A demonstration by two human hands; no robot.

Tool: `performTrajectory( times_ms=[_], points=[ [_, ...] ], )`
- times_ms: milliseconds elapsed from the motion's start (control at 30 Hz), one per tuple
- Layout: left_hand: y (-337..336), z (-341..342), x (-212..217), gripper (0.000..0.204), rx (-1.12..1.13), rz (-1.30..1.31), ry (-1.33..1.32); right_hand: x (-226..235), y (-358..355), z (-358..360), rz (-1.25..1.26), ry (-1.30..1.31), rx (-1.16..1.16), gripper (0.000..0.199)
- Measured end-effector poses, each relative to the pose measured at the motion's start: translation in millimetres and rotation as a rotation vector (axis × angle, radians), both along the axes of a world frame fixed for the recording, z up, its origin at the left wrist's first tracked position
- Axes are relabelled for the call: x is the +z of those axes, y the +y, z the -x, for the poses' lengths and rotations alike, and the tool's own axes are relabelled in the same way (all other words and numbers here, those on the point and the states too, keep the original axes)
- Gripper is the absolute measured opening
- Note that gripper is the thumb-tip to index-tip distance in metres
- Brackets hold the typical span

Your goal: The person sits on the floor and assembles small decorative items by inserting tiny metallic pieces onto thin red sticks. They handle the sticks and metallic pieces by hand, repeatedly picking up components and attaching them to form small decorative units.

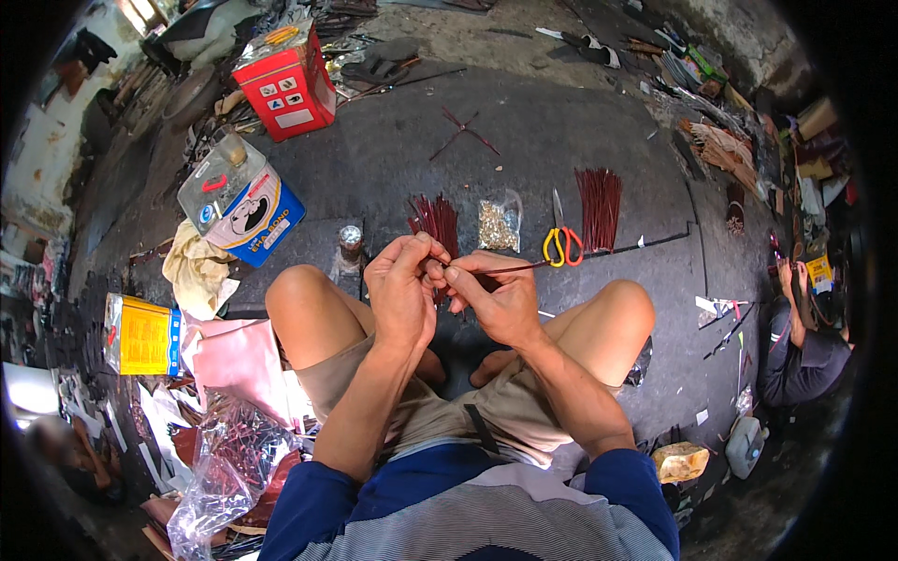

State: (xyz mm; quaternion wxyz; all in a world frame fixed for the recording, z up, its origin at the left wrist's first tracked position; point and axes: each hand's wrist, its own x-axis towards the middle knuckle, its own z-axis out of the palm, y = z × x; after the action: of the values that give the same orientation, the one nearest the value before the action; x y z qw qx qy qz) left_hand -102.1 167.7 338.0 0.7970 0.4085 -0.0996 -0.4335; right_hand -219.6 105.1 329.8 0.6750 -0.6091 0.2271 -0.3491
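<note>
My left hand and my right hand meet in front of my knees, fingertips pinched close together. Between them runs a thin dark red strip, whose far end reaches right toward the scissors. What sits right at the fingertips is too small to make out. Just beyond my left hand lies a bundle of dark red strips, partly hidden by the hands. A clear bag of small gold-coloured pieces lies beyond my right hand. Scissors with a yellow and a red handle rest beside it, then another bundle of red strips.
Several crossed strips lie farther out on the dark floor mat. To the left stand a small jar, a blue and white tin, a red box and a yellow tin. Another person sits at the far right.
</note>
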Motion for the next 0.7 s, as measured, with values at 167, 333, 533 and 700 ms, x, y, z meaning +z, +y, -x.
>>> performTrajectory(
  times_ms=[167, 333, 533, 700],
  points=[
    [0.7, -2.3, -2.9, 0.015, 0.023, 0.009, 0.011, -0.8, 2.1, 3.1, -0.017, -0.003, 0.006, 0.008],
    [2.7, -4.7, 2.7, 0.016, 0.067, -0.010, -0.015, -0.4, 3.5, 4.2, -0.030, 0.028, 0.011, 0.011],
    [-3.6, -9.0, -3.7, 0.017, 0.005, 0.015, -0.010, -1.8, -7.3, 0.8, -0.185, 0.071, 0.030, 0.016],
    [8.4, -1.3, -7.0, 0.025, -0.284, -0.219, -0.219, -3.3, -35.1, 17.2, -0.330, 0.083, 0.329, 0.023]
  ],
)
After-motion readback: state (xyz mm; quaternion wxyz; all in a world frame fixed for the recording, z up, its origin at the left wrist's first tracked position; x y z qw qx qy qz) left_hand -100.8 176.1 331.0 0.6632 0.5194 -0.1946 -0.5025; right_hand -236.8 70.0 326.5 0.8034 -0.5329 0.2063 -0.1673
